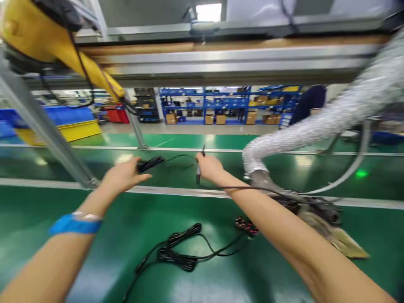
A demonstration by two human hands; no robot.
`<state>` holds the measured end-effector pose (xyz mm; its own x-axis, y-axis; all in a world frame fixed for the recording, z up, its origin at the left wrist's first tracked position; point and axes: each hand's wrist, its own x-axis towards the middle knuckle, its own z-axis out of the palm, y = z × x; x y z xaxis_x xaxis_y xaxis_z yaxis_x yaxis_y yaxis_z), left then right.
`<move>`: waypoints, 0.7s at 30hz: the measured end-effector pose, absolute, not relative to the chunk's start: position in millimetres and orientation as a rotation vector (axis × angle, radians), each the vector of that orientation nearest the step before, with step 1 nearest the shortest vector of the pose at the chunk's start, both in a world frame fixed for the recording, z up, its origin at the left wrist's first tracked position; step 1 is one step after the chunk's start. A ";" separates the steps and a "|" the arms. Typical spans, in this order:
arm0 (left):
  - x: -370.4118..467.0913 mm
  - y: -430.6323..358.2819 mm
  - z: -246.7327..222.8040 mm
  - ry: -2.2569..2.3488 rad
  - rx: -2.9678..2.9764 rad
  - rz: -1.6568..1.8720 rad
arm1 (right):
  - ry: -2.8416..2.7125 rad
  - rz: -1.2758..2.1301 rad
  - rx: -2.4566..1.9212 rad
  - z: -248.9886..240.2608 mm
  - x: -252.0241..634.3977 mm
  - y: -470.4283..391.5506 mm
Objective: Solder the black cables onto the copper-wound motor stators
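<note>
My left hand (121, 174), with a blue band on its wrist, is closed around one end of a bundled black cable (150, 164); its thumb sticks out. From that bundle a thin lead arcs toward my right hand (210, 167). My right fingers pinch a slim, grey and black pen-shaped tool (198, 172), blurred, so its exact kind is unclear. A black cord (249, 188) runs from near its lower end over my forearm to the right. Nearer me, coiled black cables (179, 254) lie on the green bench, leading to small round parts with red and copper colours (248, 226).
A silver flexible duct (293, 136) comes down at right, above a cluttered stand and a yellowish pad (347, 244). A yellow lamp-like fixture (63, 38) hangs at upper left by a metal post (57, 122). Beyond are blue shelves (203, 105) and a person in dark clothing (307, 105).
</note>
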<state>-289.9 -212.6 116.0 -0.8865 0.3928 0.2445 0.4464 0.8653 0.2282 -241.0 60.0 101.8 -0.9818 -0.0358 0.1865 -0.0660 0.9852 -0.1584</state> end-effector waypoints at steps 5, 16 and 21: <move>-322.0 -204.4 58.6 -2.856 -0.724 -0.338 | -2.998 0.137 -0.225 64.1 -318.6 70.3; -214.1 -190.3 -2.2 -3.147 -1.178 -0.532 | -3.028 -0.175 -0.345 70.9 -310.7 77.6; -189.9 -166.5 -9.8 -3.095 -1.317 -0.463 | -3.031 -0.302 0.000 113.2 -206.8 67.3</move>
